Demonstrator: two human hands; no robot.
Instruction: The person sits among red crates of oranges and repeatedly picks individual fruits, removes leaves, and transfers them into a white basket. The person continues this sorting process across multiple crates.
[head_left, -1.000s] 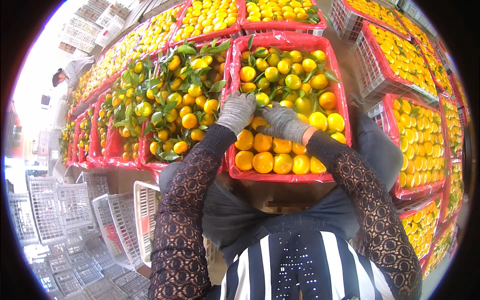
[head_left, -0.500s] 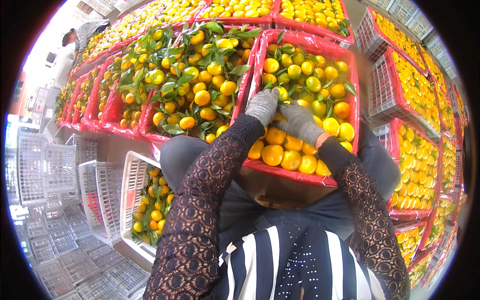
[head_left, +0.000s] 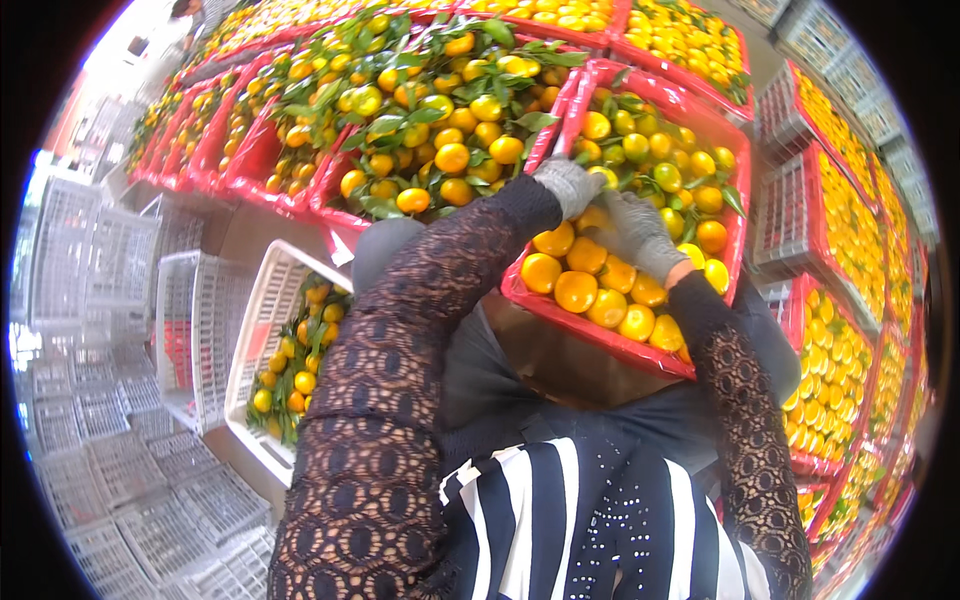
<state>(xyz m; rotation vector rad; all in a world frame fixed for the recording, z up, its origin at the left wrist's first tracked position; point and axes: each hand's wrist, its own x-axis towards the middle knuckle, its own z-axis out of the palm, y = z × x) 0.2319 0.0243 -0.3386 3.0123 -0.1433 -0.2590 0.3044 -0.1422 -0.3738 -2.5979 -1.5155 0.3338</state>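
Note:
My left hand (head_left: 568, 187), in a grey glove, reaches over the left side of a red-lined crate (head_left: 630, 352). Its fingers are closed at a yellow-green mandarin (head_left: 604, 177). Close beside it, my right hand (head_left: 645, 235), gloved alike, lies over the fruit in the same crate. The right fingers are smeared by motion and partly hidden, so I cannot tell what is in them. Large orange mandarins (head_left: 575, 291) fill the near end in rows. Smaller greenish mandarins (head_left: 667, 178) with some leaves lie loose at the far end.
Left of this crate is a heap of leafy mandarins (head_left: 451, 157) in red lining. A white crate (head_left: 240, 385) of leafy fruit stands by my left knee. Stacked grey crates (head_left: 150, 525) fill the left; filled crates (head_left: 830, 345) line the right and back.
The whole view has shifted, so the crates appear farther right. Both hands remain over the same crate, and my right hand sits slightly farther from the left.

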